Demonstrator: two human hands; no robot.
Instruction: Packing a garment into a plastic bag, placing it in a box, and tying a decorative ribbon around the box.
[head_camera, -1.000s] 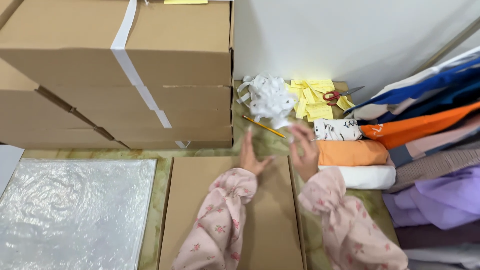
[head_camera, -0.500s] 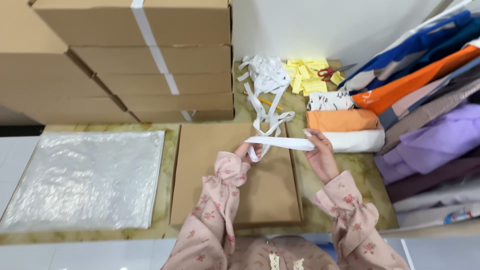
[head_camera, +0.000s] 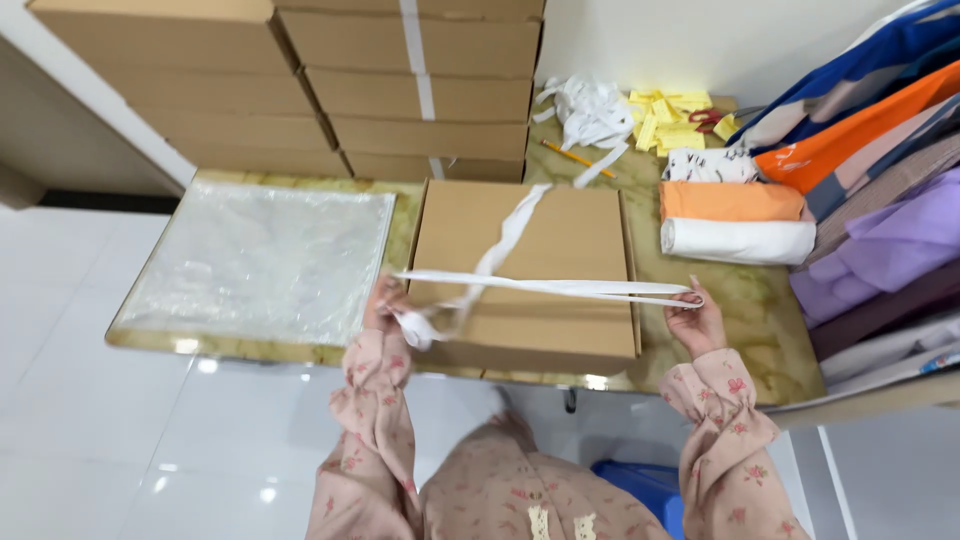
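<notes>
My left hand (head_camera: 385, 312) is closed on a bunched end of the white strap (head_camera: 545, 287), and my right hand (head_camera: 695, 318) pinches its far loop, so a doubled length runs taut between them above the flat cardboard box (head_camera: 525, 275). A slack tail trails back across the box toward the loose pile of white straps (head_camera: 590, 105) by the wall. I judge the strap very light, limp and flat, somewhat smooth, prone to twisting; it is best held at the ends under tension. The box looks stiff, matte and sharp-edged. The marbled tabletop (head_camera: 760, 330) appears glossy; the plastic sheet (head_camera: 260, 260) is crinkled and shiny.
</notes>
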